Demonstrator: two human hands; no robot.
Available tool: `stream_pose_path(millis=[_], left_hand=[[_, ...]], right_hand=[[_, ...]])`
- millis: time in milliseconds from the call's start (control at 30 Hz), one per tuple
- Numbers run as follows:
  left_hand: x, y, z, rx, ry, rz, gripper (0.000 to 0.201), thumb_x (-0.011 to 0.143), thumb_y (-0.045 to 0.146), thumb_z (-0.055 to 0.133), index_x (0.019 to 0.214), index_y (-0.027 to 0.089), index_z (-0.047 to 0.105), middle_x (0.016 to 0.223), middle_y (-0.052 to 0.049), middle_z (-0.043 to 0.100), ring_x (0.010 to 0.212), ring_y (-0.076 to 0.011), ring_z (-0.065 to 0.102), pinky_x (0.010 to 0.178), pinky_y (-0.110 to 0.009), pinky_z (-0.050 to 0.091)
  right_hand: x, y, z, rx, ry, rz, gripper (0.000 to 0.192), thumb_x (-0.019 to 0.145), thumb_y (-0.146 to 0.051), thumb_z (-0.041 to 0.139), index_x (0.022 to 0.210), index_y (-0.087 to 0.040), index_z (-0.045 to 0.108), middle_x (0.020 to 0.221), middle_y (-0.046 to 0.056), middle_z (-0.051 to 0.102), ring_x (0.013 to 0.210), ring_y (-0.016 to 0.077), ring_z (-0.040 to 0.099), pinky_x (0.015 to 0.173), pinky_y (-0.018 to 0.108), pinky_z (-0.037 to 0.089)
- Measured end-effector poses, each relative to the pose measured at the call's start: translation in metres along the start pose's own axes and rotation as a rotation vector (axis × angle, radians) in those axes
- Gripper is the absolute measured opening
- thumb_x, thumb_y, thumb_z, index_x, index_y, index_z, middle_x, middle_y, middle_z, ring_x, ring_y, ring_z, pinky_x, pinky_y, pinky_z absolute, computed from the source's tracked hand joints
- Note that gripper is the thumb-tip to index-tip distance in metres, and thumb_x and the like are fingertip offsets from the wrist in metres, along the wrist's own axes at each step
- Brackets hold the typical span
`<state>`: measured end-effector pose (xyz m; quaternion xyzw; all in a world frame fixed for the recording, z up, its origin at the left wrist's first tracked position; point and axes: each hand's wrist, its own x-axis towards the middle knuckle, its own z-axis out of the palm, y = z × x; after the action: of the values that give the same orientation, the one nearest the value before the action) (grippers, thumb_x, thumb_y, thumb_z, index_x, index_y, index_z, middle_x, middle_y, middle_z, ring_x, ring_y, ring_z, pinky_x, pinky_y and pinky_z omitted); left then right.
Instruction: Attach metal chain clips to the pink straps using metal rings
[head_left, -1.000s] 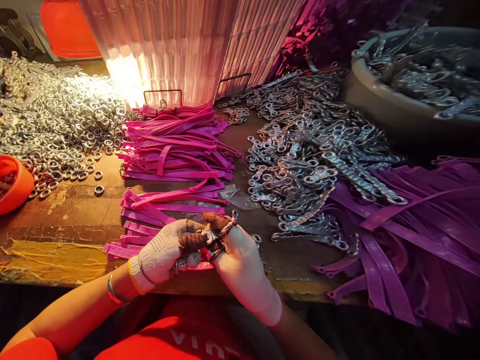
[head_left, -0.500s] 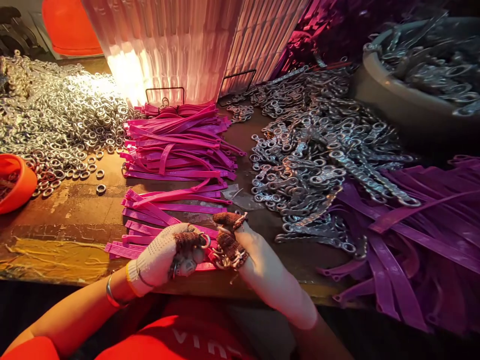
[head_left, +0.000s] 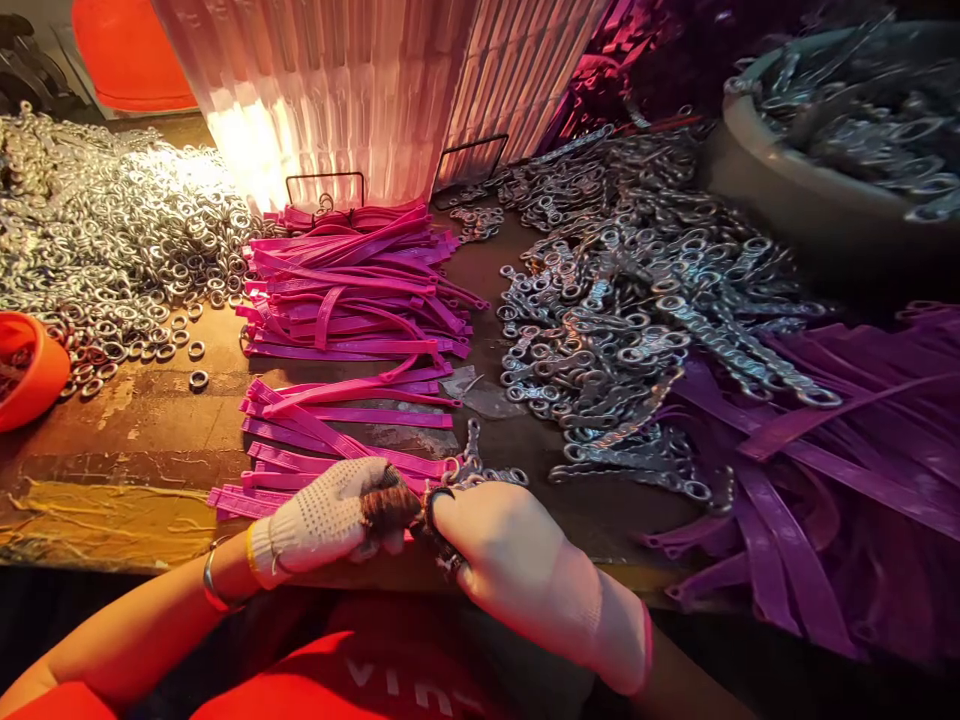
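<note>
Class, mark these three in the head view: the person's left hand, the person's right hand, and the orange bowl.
left hand (head_left: 330,515), head view, on the back of the white glove.
right hand (head_left: 510,555), head view, on the back of the glove.
orange bowl (head_left: 34,375), head view, on its outer wall.

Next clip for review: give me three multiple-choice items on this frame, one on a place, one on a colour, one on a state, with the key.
1. Where does the heap of loose metal rings lie?
A. far left of the bench
B. inside the grey tub
C. on the person's lap

2. What colour are the straps stacked mid-bench?
A. green
B. pink
C. white

3. How are the left hand and right hand placed?
A. far apart
B. flat on the bench
C. brought together at the near bench edge, both gloved

Key: 1 A, the rings spread across the far left of the bench; 2 B, the stack is bright pink; 3 C, the gloved fingertips meet over a pink strap end and small metal parts.
</note>
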<state>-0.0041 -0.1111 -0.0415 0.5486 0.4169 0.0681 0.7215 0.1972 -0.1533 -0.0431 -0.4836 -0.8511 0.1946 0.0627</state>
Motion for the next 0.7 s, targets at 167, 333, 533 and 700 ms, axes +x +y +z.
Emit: stream_pose_path(millis=[167,333,533,700], left_hand=[[-0.010,0.005,-0.002,0.237,-0.085,0.170,0.006,0.079,0.012,0.051,0.078,0.016,0.055,0.069,0.001,0.061,0.059,-0.0113,0.050,0.054,-0.022,0.032],[-0.010,0.015,0.007,0.050,0.029,0.067,0.020,0.088,0.025,0.049,0.069,0.019,0.047,0.059,0.003,0.046,0.051,-0.0094,0.038,0.049,-0.023,0.029],[0.029,0.024,0.003,0.223,0.112,0.224,0.026,0.096,0.033,0.039,0.079,0.017,0.050,0.066,0.000,0.054,0.057,-0.0112,0.050,0.056,-0.023,0.042],[0.084,0.025,-0.002,1.170,0.225,0.278,0.028,0.087,0.010,0.044,0.110,0.011,0.061,0.109,-0.016,0.061,0.086,-0.0254,0.065,0.074,-0.037,0.051]], right_hand=[[-0.003,-0.002,-0.010,0.188,-0.026,-0.074,0.014,0.069,-0.009,0.053,0.061,-0.019,0.048,0.057,-0.002,0.058,0.050,0.0110,0.037,0.053,0.028,0.020],[-0.004,-0.006,0.010,0.115,0.391,-0.149,0.014,0.073,-0.017,0.048,0.060,-0.021,0.049,0.057,0.001,0.055,0.053,0.0141,0.041,0.055,0.029,0.025],[-0.010,0.007,0.030,0.127,0.563,0.090,0.020,0.089,-0.019,0.045,0.078,-0.018,0.062,0.065,0.004,0.066,0.056,0.0170,0.057,0.055,0.028,0.039],[-0.021,0.031,0.024,0.347,0.676,0.332,0.033,0.087,-0.015,0.047,0.115,-0.018,0.065,0.099,0.007,0.075,0.087,0.0213,0.069,0.074,0.028,0.052]])
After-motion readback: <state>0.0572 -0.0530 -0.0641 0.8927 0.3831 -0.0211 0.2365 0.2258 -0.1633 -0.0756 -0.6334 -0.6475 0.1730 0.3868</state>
